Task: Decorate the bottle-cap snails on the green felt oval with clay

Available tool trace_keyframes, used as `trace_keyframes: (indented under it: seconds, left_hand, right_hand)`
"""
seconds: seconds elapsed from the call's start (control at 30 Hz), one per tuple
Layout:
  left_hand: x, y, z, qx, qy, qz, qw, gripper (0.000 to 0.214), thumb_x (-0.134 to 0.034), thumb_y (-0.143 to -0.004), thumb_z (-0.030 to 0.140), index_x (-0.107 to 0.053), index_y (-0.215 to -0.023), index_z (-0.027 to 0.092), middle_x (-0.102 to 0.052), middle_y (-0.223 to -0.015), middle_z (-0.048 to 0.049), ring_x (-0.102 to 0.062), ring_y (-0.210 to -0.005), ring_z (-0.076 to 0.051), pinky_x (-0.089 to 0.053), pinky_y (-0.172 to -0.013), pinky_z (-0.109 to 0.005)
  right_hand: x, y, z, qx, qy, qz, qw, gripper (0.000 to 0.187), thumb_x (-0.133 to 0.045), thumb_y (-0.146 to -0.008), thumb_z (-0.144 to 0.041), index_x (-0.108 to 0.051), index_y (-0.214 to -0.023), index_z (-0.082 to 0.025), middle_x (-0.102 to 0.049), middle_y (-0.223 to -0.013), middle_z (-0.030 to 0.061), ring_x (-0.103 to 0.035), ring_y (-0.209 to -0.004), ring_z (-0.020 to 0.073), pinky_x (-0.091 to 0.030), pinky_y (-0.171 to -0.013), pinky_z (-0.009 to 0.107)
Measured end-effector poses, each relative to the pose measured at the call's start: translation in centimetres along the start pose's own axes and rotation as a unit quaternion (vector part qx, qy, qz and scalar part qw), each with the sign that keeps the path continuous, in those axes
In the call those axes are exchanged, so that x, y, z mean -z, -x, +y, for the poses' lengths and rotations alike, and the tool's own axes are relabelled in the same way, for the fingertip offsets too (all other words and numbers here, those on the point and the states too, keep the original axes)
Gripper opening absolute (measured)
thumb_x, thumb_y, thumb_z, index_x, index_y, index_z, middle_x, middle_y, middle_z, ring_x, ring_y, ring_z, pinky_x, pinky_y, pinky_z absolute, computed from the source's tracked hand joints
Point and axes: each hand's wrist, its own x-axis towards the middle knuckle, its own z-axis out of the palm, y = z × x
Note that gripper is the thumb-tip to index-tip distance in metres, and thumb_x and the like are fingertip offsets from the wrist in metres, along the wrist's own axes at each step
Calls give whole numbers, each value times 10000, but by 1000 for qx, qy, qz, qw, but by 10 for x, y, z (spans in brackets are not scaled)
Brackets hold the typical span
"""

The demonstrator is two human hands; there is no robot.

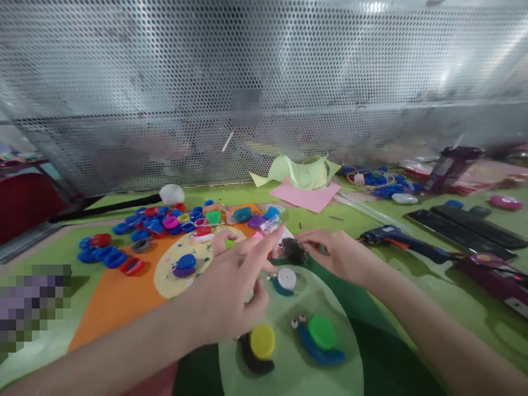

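Metal mesh (198,60) stands well beyond the fingers. Pale green oval card (297,377) lies partly beneath the left fingers and stretches nearer. Left hand (237,280) hovers with its fingers apart, index outstretched; right hand (340,256) has thumb and index pinched together. Blue glue gun (406,243) lies right of the right fingers. 3 cap-shelled snails (322,334) sit on the card, around the left fingers' right and near sides. Dark packet (292,250) lies between the 2 hands' fingertips, its edge gripped by the right ones.
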Motion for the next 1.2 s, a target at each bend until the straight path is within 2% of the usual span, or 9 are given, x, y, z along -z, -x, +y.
trace_keyframes:
  seconds: [0.13, 0.27, 0.37, 0.5, 0.67, 0.83, 0.9, 1.07, 1.2]
  left_hand:
    - [1, 14, -8, 22, 17, -28, 999, 734, -376, -735, 34, -100, -1390, 218, -669, -1009, -51, -541, -1057, -247, -215, -991, -610]
    - [-5, 44, -15, 46, 27, -20, 998, 723, -357, -726, 24, -111, -1379, 213, -632, -1094, -84, -508, -1115, -256, -237, -991, -614]
    - [-8, 68, -17, 59, 30, -11, 998, 762, -344, -714, 7, -65, -1384, 240, -603, -1162, -88, -482, -1150, -266, -207, -986, -646]
    - [-13, 87, -19, 52, 13, 10, 998, 770, -352, -685, -7, -107, -1373, 237, -578, -1210, -100, -473, -1167, -279, -272, -974, -613]
    - [-15, 88, -21, 5, 28, 57, 998, 702, -365, -670, -7, -201, -1315, 217, -635, -1091, -70, -506, -1123, -241, -358, -965, -494]
    - [-15, 85, -30, -110, -54, 124, 985, 503, -349, -731, -28, -351, -1206, 137, -647, -979, -118, -572, -1007, -219, -466, -796, -347]
    - [-16, 84, -32, -121, -61, 132, 982, 475, -354, -740, -24, -357, -1194, 116, -651, -956, -121, -581, -982, -220, -461, -789, -351]
    - [-20, 81, -31, -106, -25, 85, 990, 470, -379, -740, 8, -333, -1194, 121, -629, -1057, -121, -554, -1028, -218, -395, -908, -411]
    - [-21, 81, -32, -90, -19, 78, 993, 459, -372, -738, 16, -323, -1177, 142, -623, -1078, -123, -552, -1038, -232, -378, -910, -448]
  right_hand:
    - [-5, -1, -4, -1, 20, 6, 1000, 288, -429, -843, -226, -649, -1027, -193, -701, -903, 63, -622, -680, 164, -470, -606, 272]
    - [-4, 3, -16, 25, 22, -8, 999, 296, -426, -843, -211, -640, -1048, -225, -695, -973, 45, -635, -712, 159, -485, -609, 272]
    - [-2, 11, -29, 101, -28, -68, 992, 336, -439, -831, -147, -617, -1094, -259, -713, -880, -1, -637, -766, 138, -482, -665, 248]
    - [-3, 19, -43, 197, -61, -131, 970, 478, -437, -785, -40, -555, -1191, -262, -724, -814, -25, -620, -751, 133, -453, -739, 270]
    - [-4, 20, -46, 230, -25, -144, 962, 424, -431, -832, -103, -541, -1221, -231, -715, -777, 19, -595, -707, 162, -444, -658, 301]
    - [-3, 23, -45, 269, -30, -153, 951, 479, -429, -829, -84, -485, -1273, -255, -695, -784, 32, -596, -713, 170, -442, -639, 322]
    - [-4, 25, -46, 275, -20, -163, 947, 497, -428, -824, -78, -472, -1283, -265, -691, -776, 29, -592, -696, 170, -442, -630, 328]
    - [-10, 25, -49, 271, 9, -176, 946, 488, -432, -811, -92, -492, -1269, -250, -679, -748, 43, -585, -689, 193, -448, -618, 349]
    - [-10, 24, -51, 267, 8, -178, 947, 474, -437, -804, -93, -521, -1244, -249, -678, -729, 43, -593, -680, 193, -462, -620, 352]
